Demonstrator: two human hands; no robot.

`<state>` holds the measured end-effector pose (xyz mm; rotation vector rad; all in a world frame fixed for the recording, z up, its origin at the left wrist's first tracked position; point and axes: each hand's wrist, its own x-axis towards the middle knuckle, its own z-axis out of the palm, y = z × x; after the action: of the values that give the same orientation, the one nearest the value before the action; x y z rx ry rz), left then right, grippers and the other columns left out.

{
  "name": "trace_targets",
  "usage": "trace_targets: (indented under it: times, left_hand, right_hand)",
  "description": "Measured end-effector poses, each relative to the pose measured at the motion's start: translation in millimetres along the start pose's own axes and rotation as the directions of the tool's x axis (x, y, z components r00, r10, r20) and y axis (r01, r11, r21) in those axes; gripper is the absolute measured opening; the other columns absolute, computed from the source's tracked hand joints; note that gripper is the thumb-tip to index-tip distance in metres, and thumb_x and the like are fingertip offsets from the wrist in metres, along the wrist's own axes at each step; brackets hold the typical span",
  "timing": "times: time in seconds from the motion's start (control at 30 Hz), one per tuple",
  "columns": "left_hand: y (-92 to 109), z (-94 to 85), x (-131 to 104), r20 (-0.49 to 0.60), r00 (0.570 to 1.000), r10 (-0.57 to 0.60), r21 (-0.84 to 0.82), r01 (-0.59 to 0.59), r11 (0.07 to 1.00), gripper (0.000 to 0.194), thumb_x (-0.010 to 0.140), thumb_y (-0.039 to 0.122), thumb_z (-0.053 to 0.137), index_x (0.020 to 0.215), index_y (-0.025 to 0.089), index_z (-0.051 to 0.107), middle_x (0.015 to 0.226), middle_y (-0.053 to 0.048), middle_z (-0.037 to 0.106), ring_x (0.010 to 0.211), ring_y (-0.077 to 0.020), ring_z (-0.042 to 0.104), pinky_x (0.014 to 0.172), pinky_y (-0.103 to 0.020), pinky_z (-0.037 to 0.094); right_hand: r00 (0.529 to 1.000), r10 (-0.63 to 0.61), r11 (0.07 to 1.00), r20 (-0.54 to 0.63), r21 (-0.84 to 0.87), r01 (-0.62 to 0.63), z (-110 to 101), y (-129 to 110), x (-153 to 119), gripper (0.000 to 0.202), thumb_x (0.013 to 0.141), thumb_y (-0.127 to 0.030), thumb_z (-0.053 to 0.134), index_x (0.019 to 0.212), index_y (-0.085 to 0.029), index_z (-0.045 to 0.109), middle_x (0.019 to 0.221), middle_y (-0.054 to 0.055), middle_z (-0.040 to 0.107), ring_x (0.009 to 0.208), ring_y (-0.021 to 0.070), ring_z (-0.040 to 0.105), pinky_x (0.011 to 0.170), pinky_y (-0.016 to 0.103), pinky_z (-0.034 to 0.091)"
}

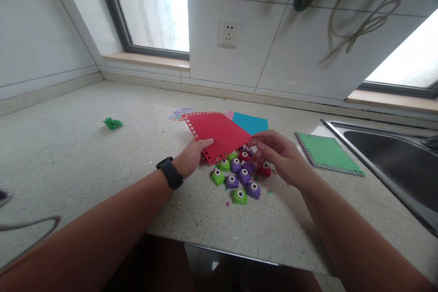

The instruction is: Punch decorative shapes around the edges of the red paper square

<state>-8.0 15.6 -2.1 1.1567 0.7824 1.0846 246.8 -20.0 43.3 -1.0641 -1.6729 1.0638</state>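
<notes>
My left hand (192, 156), with a dark watch on its wrist, grips a red sheet (221, 134) by its near left edge, thumb on top. Small shapes are punched along the sheet's left, far and near edges. My right hand (278, 153) is at the sheet's right corner, its fingers bent and slightly apart; whether they pinch the corner is unclear. Below the sheet stand several small craft punches, among them a green punch (240, 196), a purple punch (253, 190) and a red punch (264, 169). Tiny paper cutouts lie around them.
Behind the red sheet lie a blue sheet (251, 122) and a patch of pastel cutouts (181, 113). A stack topped by a green sheet (330, 151) lies on the right, beside a metal sink (386, 155). Crumpled green material (112, 123) is at the left.
</notes>
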Motion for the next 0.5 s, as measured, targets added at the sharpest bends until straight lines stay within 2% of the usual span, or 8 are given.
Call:
trace_targets:
  times: [0.1,0.23,0.4,0.5]
  left_hand:
    - [3,0.9,-1,0.010,0.999,0.036,0.024,-0.036,0.999,0.029,0.080,0.045,0.069,0.079,0.016,0.066,0.061,-0.001,0.063,0.049,-0.0125,0.053,0.045,-0.024,0.040]
    - [9,4.7,-5,0.020,0.997,0.080,0.118,-0.082,0.990,0.024,0.078,0.040,0.073,0.077,0.017,0.065,0.061,0.002,0.061,0.048,-0.0096,0.047,0.046,-0.022,0.037]
    - [9,4.6,-6,0.035,0.998,0.059,0.194,-0.065,0.979,0.030,0.083,0.043,0.073,0.098,0.018,0.070,0.073,0.000,0.068,0.054,-0.0108,0.053,0.050,-0.023,0.042]
    - [6,3.9,-4,0.002,0.999,0.050,0.192,-0.049,0.980,0.035,0.083,0.042,0.074,0.109,0.018,0.069,0.084,-0.003,0.072,0.059,-0.0111,0.057,0.054,-0.023,0.044]
  right_hand:
    - [1.000,-0.028,1.000,0.000,-0.014,0.028,0,2,0,0.028,0.095,-0.041,0.065,0.116,-0.023,0.063,0.115,0.009,0.072,0.076,0.0164,0.069,0.061,0.030,0.057]
    - [1.000,-0.020,0.997,-0.002,-0.078,0.020,0,1,-1,0.031,0.094,-0.040,0.066,0.120,-0.024,0.065,0.113,0.009,0.073,0.079,0.0183,0.071,0.064,0.032,0.058]
    - [0.987,-0.156,0.958,0.045,-0.238,0.162,-5,0,-6,0.033,0.099,-0.035,0.059,0.130,-0.026,0.062,0.117,0.009,0.072,0.101,0.0237,0.071,0.075,0.037,0.058]
    - [0.972,-0.233,0.915,0.023,-0.335,0.227,-11,-1,-6,0.028,0.100,-0.029,0.054,0.126,-0.024,0.064,0.119,0.008,0.072,0.101,0.0220,0.070,0.081,0.037,0.056]
